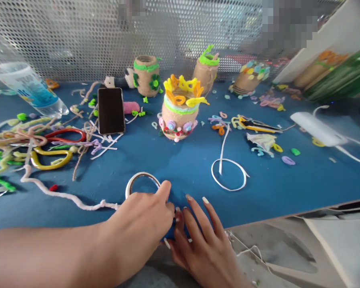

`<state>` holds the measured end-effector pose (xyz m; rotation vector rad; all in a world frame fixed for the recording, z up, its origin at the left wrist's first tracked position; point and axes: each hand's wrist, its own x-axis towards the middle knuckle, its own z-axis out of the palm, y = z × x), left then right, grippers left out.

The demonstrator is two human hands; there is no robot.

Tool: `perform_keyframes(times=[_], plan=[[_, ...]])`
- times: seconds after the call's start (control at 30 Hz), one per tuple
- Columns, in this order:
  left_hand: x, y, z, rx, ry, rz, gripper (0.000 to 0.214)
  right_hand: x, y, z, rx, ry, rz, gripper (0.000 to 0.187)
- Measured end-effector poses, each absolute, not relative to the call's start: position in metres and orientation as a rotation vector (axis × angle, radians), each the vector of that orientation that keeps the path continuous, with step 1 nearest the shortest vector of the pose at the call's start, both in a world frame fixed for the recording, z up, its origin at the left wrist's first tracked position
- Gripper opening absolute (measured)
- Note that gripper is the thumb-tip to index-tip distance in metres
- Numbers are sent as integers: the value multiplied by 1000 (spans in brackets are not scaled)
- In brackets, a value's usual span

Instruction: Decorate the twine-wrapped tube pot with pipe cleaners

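My left hand [141, 228] reaches in from the left along the front edge of the blue table [288, 180]. Its fingers are curled, and the index finger rests on the rim of a white tape roll [131, 183] lying flat. My right hand [201, 244] comes up from below with its long fingers stretched flat on the blue surface, right beside the left hand. The fingertips of both hands meet at a small spot that I cannot make out.
A decorated jar [180, 114] stands mid-table, with three more jars [146, 76] behind it by the perforated metal screen [78, 36]. Also here are a phone [111, 110], water bottle [27, 88], red scissors [66, 136], pipe-cleaner scraps, a white strip loop [228, 176], a cutter [258, 126] and a white cord [63, 195].
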<state>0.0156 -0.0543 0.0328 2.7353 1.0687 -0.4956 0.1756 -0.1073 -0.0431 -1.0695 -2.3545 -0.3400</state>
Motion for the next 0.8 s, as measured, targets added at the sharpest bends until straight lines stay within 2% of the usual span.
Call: perform_keyframes(times=[0.07, 0.17, 0.27, 0.37, 0.57, 0.8], plan=[[17, -54, 32, 2750, 1063, -528, 17, 178, -105, -42, -1036, -2368, -295, 24], [20, -54, 32, 2795, 1081, -529, 20, 189, -104, -41, -1052, -2337, -57, 24], [22, -52, 34, 2829, 1068, -528, 16, 200, -106, -40, -1096, -2244, 118, 35], [23, -50, 33, 2815, 1006, -544, 13, 199, -112, -40, -1096, -2205, 34, 37], [25, -50, 29, 2828, 1016, -592, 17, 181, -106, -50, -1075, -2249, -186, 25], [28, -41, 50, 2759, 973, -699, 17, 174, -101, -49, -1021, -2275, -210, 24]])
